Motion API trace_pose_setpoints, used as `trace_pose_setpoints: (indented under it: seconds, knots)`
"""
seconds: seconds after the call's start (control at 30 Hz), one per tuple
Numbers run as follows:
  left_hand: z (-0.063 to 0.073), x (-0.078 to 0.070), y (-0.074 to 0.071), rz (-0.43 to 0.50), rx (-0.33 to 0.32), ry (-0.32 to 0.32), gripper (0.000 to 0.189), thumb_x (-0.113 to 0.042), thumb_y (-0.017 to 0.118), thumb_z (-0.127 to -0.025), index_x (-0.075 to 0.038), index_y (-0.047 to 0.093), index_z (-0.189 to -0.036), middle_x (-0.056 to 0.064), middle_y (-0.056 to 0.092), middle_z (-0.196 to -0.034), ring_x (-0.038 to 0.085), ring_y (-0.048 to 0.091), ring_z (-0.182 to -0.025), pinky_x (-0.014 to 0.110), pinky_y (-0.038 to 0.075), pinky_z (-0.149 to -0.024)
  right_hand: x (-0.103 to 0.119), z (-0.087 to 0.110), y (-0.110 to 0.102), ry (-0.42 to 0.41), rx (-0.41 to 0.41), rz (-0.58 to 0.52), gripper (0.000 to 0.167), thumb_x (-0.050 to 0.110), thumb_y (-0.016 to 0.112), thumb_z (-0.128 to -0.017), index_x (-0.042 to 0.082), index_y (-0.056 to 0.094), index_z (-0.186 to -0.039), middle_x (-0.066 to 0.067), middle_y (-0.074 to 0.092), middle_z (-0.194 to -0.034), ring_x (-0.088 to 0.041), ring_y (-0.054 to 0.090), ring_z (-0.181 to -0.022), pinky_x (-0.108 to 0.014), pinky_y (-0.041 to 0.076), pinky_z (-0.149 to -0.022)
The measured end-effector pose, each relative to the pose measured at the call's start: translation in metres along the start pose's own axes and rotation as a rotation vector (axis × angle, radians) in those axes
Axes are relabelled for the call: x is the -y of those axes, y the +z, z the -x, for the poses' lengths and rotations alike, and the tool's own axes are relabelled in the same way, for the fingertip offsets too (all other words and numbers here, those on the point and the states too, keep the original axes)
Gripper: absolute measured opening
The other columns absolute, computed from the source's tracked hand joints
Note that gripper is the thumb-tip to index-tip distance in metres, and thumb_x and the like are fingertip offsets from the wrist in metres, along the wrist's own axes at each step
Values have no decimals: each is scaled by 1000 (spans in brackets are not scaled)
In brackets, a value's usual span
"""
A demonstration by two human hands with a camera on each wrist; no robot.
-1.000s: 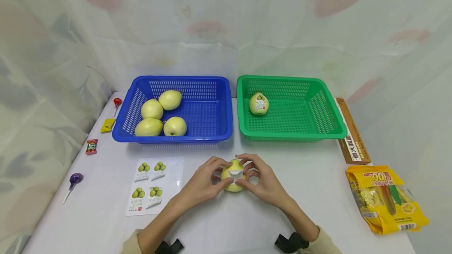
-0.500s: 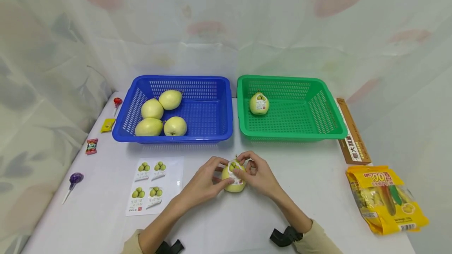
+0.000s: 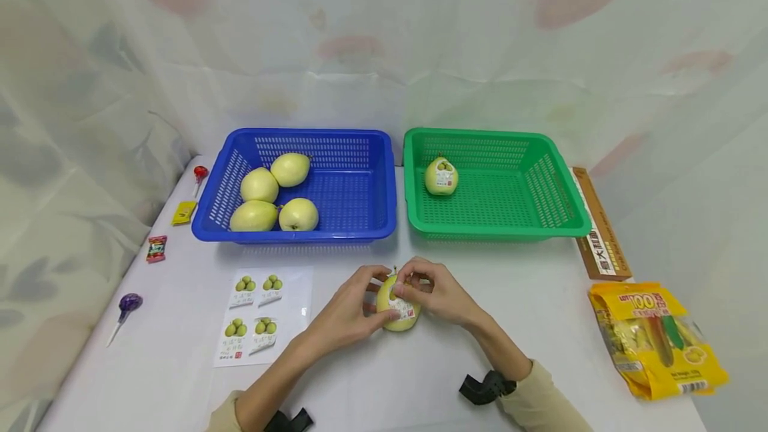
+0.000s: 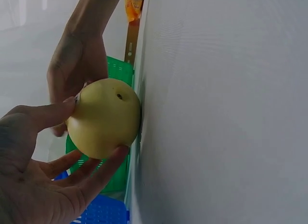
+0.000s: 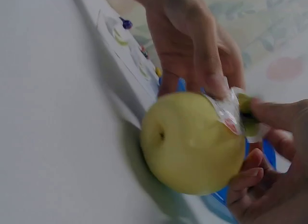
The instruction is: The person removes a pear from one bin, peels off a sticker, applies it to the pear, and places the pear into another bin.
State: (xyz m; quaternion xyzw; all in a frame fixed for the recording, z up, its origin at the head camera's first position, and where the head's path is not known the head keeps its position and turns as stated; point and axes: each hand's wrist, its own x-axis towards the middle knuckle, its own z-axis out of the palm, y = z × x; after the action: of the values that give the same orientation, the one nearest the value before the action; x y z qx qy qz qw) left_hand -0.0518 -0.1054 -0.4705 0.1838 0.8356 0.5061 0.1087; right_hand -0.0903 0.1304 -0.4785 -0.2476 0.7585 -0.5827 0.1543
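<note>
Your left hand (image 3: 343, 312) gripped the pear (image 4: 103, 122) between thumb and fingers; your right hand (image 3: 443, 297) pinched the upper part of its label (image 3: 404, 310). The pear sat right of the sticker sheet (image 3: 294, 315), nearer you than the green basket (image 3: 498, 231).

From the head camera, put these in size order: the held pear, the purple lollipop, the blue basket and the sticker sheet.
1. Blue basket
2. Sticker sheet
3. Held pear, partly hidden
4. Purple lollipop
</note>
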Motion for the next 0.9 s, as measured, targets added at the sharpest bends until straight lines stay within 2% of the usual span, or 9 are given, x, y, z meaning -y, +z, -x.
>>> trace_pose_setpoints:
  seconds: [0.2,0.33,0.47,0.57,0.73,0.9]
  knots:
    - [-1,1,0,-36,-22,-5,56,-20,83,-96,-7,60,-145,13,67,-141,30,73,-121,26,67,-86,-4,8,6,-123,-12,-94,4,11,67,-108,9,68,-111,3,65,-106,-5,58,-96,-19,50,-71]
    - [-1,2,1,-53,-42,-8,55,-23,84,-95,-6,63,-143,14,68,-140,31,73,-120,25,67,-84,-6,9,9,-177,-38,-137,5,5,66,-107,6,68,-111,-1,67,-104,-4,60,-96,-21,53,-74]
    - [-1,1,3,-58,-63,-15,56,-24,86,-93,-5,65,-142,14,68,-140,31,74,-120,22,66,-81,-7,8,11,-217,-77,-137,7,0,66,-105,4,70,-109,-8,70,-101,-3,61,-91,-21,54,-70]
    - [-1,-1,3,-44,-68,-22,56,-21,86,-92,-4,65,-142,14,67,-141,31,74,-120,19,65,-81,-8,7,14,-198,-124,-138,7,1,68,-104,2,71,-110,-8,72,-102,-3,63,-90,-20,54,-70]
    - [-1,-1,4,-38,-73,-21,57,-22,87,-92,-3,65,-141,14,67,-140,32,75,-120,18,65,-82,-12,2,19,-82,-213,-154,8,7,71,-104,3,73,-111,-8,73,-112,-7,69,-105,-22,64,-85]
    - [-2,0,5,-52,-79,-14,56,-23,86,-92,-1,65,-140,15,68,-140,32,76,-119,20,66,-81,-15,-2,23,-23,-267,-142,7,9,73,-103,4,74,-109,-16,73,-112,-8,69,-103,-21,64,-83]
